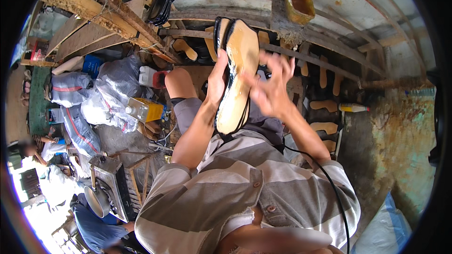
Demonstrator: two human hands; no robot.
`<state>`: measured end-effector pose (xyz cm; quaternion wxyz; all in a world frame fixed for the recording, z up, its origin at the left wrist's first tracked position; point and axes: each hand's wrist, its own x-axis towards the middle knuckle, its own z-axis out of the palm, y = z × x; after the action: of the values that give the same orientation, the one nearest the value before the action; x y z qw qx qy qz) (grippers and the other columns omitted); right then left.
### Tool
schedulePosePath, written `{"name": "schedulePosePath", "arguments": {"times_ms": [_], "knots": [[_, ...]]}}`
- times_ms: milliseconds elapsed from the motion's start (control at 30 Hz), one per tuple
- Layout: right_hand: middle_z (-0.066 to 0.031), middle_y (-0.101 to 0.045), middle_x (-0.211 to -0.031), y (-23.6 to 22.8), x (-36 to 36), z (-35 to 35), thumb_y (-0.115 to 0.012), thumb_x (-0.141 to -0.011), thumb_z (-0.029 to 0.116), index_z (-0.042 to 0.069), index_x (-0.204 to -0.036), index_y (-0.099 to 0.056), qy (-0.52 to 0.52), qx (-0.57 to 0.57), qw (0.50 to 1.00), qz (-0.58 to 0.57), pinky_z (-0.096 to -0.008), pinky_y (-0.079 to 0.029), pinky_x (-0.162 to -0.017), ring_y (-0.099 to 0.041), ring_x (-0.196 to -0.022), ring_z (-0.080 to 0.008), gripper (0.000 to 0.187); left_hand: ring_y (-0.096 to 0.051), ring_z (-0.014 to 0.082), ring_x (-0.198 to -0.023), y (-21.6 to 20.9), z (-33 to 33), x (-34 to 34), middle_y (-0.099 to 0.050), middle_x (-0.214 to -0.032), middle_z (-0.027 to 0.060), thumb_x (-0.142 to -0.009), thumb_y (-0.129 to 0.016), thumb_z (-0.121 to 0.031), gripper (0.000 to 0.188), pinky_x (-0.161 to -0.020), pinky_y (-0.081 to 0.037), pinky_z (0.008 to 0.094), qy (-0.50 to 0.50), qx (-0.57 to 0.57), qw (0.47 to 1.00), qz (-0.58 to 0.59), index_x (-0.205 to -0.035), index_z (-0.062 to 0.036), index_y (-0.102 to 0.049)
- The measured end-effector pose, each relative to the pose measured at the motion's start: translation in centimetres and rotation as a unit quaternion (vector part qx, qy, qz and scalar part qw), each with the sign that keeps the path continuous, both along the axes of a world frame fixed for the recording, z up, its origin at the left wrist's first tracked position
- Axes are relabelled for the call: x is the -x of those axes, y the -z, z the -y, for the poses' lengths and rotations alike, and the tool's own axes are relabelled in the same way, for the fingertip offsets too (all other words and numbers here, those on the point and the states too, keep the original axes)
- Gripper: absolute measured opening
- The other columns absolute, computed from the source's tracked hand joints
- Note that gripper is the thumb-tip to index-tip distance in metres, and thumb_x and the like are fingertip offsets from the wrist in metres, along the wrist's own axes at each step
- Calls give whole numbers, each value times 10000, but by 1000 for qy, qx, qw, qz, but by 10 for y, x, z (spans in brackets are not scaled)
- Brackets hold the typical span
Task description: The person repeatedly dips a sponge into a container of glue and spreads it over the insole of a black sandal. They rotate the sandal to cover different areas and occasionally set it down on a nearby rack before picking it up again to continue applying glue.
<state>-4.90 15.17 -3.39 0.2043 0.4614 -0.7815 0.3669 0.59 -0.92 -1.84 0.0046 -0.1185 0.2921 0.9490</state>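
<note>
Sole: tan sole (pixel 241 49), held above your lap, lengthwise in front of you, broad end away from you and narrow end near your shirt (pixel 212 178); tan face toward you.
Second sole: the second sole (pixel 220 35) lies close behind, showing past the upper left edge; whether the two touch along their length cannot be told.
Left hand: your left hand (pixel 215 81) grasps the sole at its left edge, thumb in front; the remaining fingers are mostly hidden.
Right hand: your right hand (pixel 274 89) is loosely spread at the right edge, blurred, with nothing visible gripped; contact with the sole cannot be confirmed.
Tan face: glossy over the broad end and middle, apparently a wet coat; the narrow end looks duller.
Coating risk: your fingers could smear or mark the shiny face if they drag across it.
Grip risk: the sole could twist or slip, since only your left hand visibly secures it.
Edge risk: gloss near your left thumb could foul your grip, or spread to the second sole by rubbing.
Clothing risk: the narrow end could soil your shirt if lowered.
Cable: a black cable (pixel 338 193) crosses your right side and could snag your arm on a wide swing.
</note>
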Motion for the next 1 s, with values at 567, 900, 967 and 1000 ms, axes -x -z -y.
{"name": "schedulePosePath", "arguments": {"times_ms": [567,900,967,1000], "knots": [[-189,-378,-1602,-64,122,-24,-420,-1017,651,107,-1527,-420,-133,211,936,250,-512,-228,-1215,-369,-1453,-350,746,-728,319,-650,10,22,-13,-708,-1028,232,-929,-414,-803,902,-528,-635,376,-59,-121,991,-17,-1344,-18,-575],[-276,-293,-1614,9,4,34,-775,-752,115,14,-1631,72,-253,192,572,756,-359,-346,-1165,-404,-1443,-283,1225,-613,393,-1106,8,34,4,-468,-1522,175,-753,-537,-906,1152,-966,-502,587,-258,-89,906,-325,-1568,-113,-355],[-226,-274,-1646,2,28,31,-706,-639,47,39,-1658,-89,-182,171,746,617,-334,-296,-1196,-372,-1464,-270,1191,-562,376,-1240,-4,38,-7,-447,-1549,185,-848,-490,-846,1005,-1067,-431,591,-144,-175,907,-354,-1559,-141,-406],[-198,-302,-1644,-8,44,19,-700,-603,96,48,-1658,-124,-216,120,753,609,-325,-276,-1205,-375,-1463,-255,1203,-523,369,-1327,-9,41,-12,-431,-1569,192,-901,-466,-808,923,-1122,-386,595,-128,-132,932,-313,-1558,-160,-430]]}}
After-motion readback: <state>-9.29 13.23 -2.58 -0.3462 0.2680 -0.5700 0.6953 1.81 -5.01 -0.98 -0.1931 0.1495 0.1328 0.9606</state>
